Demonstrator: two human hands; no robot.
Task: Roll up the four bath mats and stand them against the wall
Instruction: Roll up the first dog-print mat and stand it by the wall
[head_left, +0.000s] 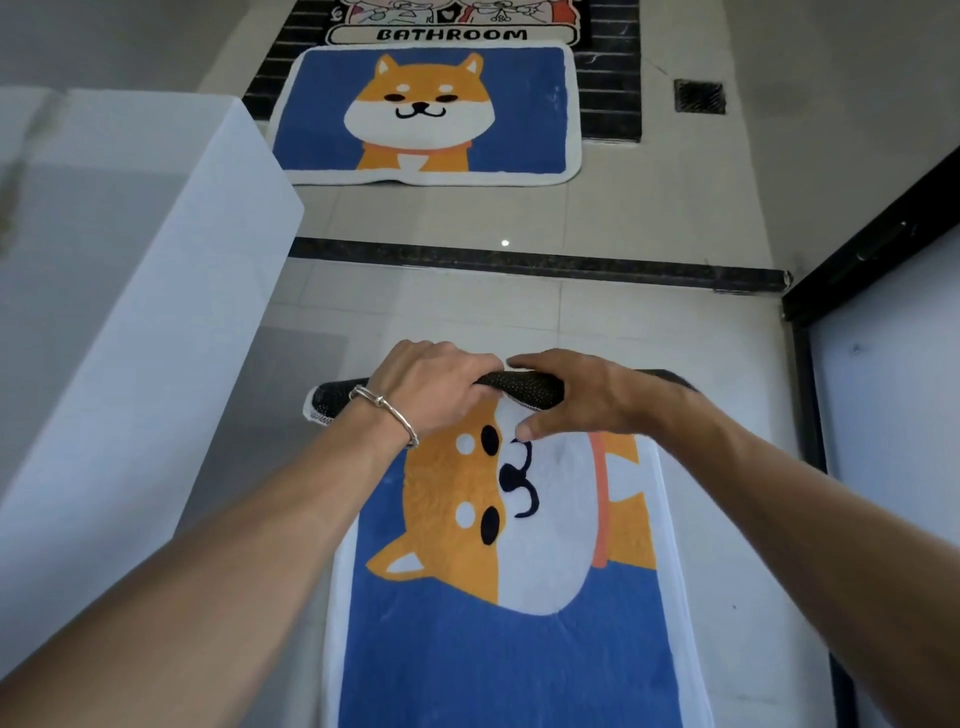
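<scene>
- The blue pile bath mat with an orange-and-white dog face (498, 649) lies on the pale tiled floor (467, 317) right in front of me, running lengthwise away from me
- Its far end is turned over into a low roll (524, 383), so the black dotted underside faces up there; the rest is flat, with the dog's face lying sideways
- My left hand (431, 384) is on the left half of the roll with its fingers (480, 366) curled over the top, grasping it; a thin silver bangle (387, 410) sits on that wrist
- My right hand (576, 395) clasps the roll just beside the left, fingers bent over the top and the thumb (530, 430) pressed on the white pile below
- Beyond the roll a dark stone strip (519, 262) crosses the floor
- Past that strip a second blue dog-face bath mat (426, 114) lies flat
- It overlaps a black ribbed mat (610, 114), and further on a mat lettered BATHROOM (452, 34) is cut off by the top edge
- A small dark floor drain (700, 96) sits to the right of those mats
- A large white box-like block (130, 270) stands at my left, and a black door frame (857, 234) runs along my right
</scene>
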